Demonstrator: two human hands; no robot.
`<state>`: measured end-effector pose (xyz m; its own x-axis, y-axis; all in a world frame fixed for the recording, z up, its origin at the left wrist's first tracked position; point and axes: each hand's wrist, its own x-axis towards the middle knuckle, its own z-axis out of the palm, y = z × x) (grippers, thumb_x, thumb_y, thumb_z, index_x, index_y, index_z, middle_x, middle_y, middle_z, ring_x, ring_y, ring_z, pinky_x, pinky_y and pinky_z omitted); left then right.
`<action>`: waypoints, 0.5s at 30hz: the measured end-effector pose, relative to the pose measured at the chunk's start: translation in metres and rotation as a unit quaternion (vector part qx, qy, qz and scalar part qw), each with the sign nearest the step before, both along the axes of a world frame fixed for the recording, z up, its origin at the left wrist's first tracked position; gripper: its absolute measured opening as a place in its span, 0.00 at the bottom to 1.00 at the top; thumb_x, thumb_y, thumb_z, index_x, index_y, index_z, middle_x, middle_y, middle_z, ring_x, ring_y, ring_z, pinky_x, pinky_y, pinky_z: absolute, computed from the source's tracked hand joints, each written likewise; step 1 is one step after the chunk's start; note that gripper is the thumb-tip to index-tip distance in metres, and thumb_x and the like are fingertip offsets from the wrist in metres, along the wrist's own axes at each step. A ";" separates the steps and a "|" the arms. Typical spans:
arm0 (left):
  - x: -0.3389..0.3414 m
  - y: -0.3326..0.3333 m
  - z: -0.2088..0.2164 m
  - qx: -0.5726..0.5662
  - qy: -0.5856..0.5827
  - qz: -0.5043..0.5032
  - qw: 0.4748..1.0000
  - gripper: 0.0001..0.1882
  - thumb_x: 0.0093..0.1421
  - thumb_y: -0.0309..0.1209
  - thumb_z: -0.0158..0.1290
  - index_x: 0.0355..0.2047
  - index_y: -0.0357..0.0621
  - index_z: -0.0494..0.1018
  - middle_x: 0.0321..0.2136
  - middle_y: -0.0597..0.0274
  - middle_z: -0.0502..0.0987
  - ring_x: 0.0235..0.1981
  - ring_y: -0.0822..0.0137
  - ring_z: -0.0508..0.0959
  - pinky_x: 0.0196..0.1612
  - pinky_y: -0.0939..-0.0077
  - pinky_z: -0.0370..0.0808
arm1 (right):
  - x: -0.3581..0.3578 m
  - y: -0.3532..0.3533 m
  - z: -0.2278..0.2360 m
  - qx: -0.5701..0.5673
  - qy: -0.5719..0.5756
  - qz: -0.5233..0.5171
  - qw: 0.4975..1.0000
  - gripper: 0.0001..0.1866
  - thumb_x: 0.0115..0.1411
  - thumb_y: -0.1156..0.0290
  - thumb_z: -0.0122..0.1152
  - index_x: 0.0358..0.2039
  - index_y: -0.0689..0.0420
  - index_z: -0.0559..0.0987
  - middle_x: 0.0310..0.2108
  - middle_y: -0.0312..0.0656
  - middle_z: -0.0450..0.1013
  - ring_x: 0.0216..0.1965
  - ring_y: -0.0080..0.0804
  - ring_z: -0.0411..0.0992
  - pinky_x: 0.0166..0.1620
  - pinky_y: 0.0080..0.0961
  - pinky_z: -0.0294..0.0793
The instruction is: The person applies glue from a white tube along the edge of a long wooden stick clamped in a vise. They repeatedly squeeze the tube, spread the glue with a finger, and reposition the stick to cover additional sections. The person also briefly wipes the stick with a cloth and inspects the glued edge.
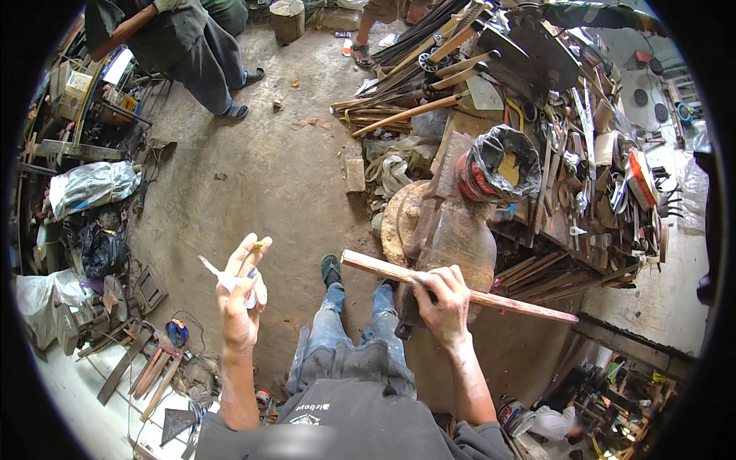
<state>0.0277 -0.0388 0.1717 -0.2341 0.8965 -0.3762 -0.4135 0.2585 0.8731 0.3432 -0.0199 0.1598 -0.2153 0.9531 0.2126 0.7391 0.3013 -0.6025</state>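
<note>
My right hand (443,303) is wrapped round a long, reddish-brown wooden stick (521,306). The stick lies nearly level across my front, its thicker, pale-cut end reaching left past my feet. To the left, my left hand (239,307) is raised above the floor with its fingers bent. A thin, pale, pointed piece (208,266) juts from its left side, and a small yellow bit (262,244) shows at the fingertips. White material shows among those fingers, but I cannot make out its kind. The left hand and the stick are apart.
A rusty rounded metal block (458,241) stands right of my feet, with a bag-lined red bucket (477,178) behind it. Wooden handles and tools (429,77) crowd the far right. At the far left stands another person (184,50). Cluttered shelves (84,184) line the left side.
</note>
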 end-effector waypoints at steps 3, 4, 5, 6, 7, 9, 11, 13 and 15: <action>0.000 -0.013 -0.017 -0.029 0.020 0.003 0.999 0.30 0.64 0.28 0.48 0.65 0.30 0.59 0.59 0.44 0.73 0.18 0.85 0.65 0.20 0.89 0.63 | -0.011 -0.004 -0.002 0.020 -0.031 0.039 0.999 0.09 0.51 0.77 0.71 0.34 0.54 0.83 0.30 0.36 0.76 0.31 0.35 0.72 0.33 0.29 0.73; 0.001 -0.017 -0.024 -0.042 0.027 0.013 0.999 0.30 0.63 0.27 0.47 0.65 0.28 0.61 0.57 0.47 0.75 0.17 0.83 0.66 0.18 0.89 0.61 | -0.014 -0.004 -0.001 0.047 -0.027 0.020 0.998 0.09 0.51 0.77 0.72 0.34 0.54 0.83 0.30 0.35 0.77 0.30 0.34 0.71 0.33 0.28 0.73; 0.002 -0.021 -0.030 -0.054 0.027 0.009 0.998 0.29 0.63 0.27 0.47 0.64 0.28 0.61 0.57 0.47 0.75 0.17 0.83 0.66 0.18 0.89 0.61 | -0.019 -0.004 -0.001 0.041 -0.021 0.000 0.999 0.09 0.51 0.77 0.72 0.34 0.54 0.83 0.30 0.35 0.77 0.29 0.34 0.71 0.33 0.28 0.72; 0.004 -0.025 -0.037 -0.064 0.026 0.009 0.998 0.29 0.63 0.27 0.46 0.64 0.29 0.62 0.56 0.47 0.76 0.17 0.83 0.66 0.18 0.88 0.62 | -0.024 -0.001 -0.003 0.044 -0.016 -0.004 0.999 0.09 0.51 0.77 0.72 0.34 0.54 0.83 0.30 0.35 0.77 0.29 0.33 0.71 0.33 0.28 0.72; 0.006 -0.029 -0.041 -0.085 0.028 0.011 0.996 0.28 0.63 0.26 0.46 0.64 0.29 0.62 0.56 0.47 0.76 0.17 0.83 0.66 0.18 0.88 0.62 | -0.025 0.001 -0.002 0.064 0.007 -0.017 0.998 0.09 0.51 0.77 0.72 0.33 0.54 0.83 0.29 0.35 0.77 0.29 0.33 0.71 0.33 0.27 0.72; 0.011 -0.033 -0.050 -0.103 0.027 0.007 0.994 0.27 0.63 0.27 0.47 0.62 0.29 0.65 0.54 0.48 0.77 0.17 0.82 0.66 0.19 0.88 0.63 | -0.036 0.006 -0.004 0.002 0.016 0.007 1.000 0.08 0.50 0.78 0.73 0.32 0.56 0.85 0.26 0.38 0.78 0.27 0.33 0.71 0.33 0.29 0.70; 0.016 -0.035 -0.051 -0.087 0.062 -0.011 0.994 0.27 0.63 0.28 0.47 0.62 0.28 0.64 0.55 0.48 0.77 0.17 0.82 0.65 0.20 0.88 0.63 | -0.037 0.010 -0.001 -0.030 -0.005 0.032 0.999 0.08 0.50 0.77 0.73 0.32 0.56 0.85 0.25 0.37 0.76 0.27 0.33 0.70 0.32 0.29 0.69; 0.019 -0.037 -0.047 -0.050 0.092 -0.012 0.994 0.28 0.64 0.29 0.47 0.63 0.29 0.64 0.55 0.48 0.77 0.17 0.82 0.65 0.20 0.87 0.64 | -0.032 0.012 0.005 -0.005 0.013 0.008 1.000 0.08 0.50 0.77 0.72 0.33 0.56 0.85 0.23 0.37 0.74 0.27 0.34 0.69 0.32 0.30 0.68; 0.019 -0.033 -0.044 -0.030 0.116 -0.002 0.993 0.28 0.64 0.30 0.47 0.63 0.29 0.64 0.55 0.49 0.76 0.17 0.83 0.65 0.20 0.87 0.64 | -0.030 0.013 0.008 -0.001 0.055 -0.014 0.998 0.09 0.50 0.76 0.73 0.33 0.56 0.86 0.22 0.38 0.72 0.26 0.35 0.67 0.32 0.30 0.67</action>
<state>0.0470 -0.0716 0.1278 -0.3167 0.8756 -0.3649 -0.2023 0.3135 0.9278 0.3134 -0.0068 0.1681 -0.1634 0.9591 0.2309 0.6762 0.2794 -0.6817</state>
